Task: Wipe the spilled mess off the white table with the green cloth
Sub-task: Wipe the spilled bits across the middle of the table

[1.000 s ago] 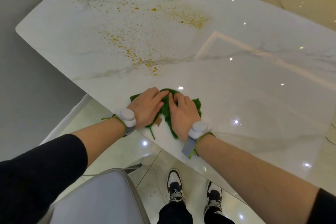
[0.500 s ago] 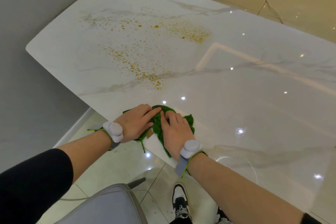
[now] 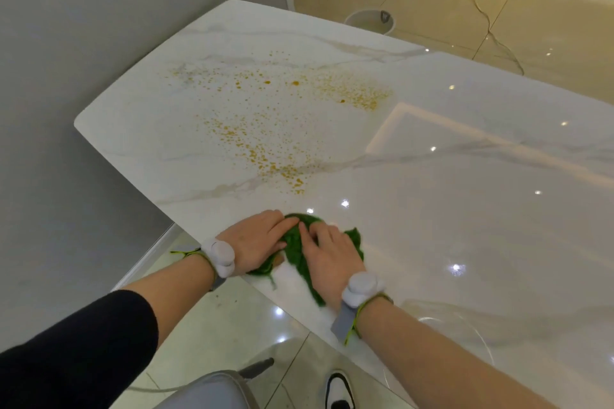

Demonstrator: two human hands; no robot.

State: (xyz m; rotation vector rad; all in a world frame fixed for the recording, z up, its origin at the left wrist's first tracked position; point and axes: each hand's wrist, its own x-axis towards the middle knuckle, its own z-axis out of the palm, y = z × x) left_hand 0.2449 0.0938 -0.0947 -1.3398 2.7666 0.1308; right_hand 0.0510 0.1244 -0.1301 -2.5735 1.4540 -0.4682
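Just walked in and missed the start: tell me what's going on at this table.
A person presses the left hand and right hand flat on a bunched green cloth at the near edge of the white table. The yellow-orange spill lies farther across it, apart from the cloth, not yet wiped.

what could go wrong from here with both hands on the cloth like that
1. The green cloth is bunched under the left hand and right hand, so a pass may smear the yellow spill rather than lift it.
2. It sits at the near edge of the white table, partly overhanging, and could slip off.
3. The spill spreads wide, so pushing outward might send drops over the far edge.
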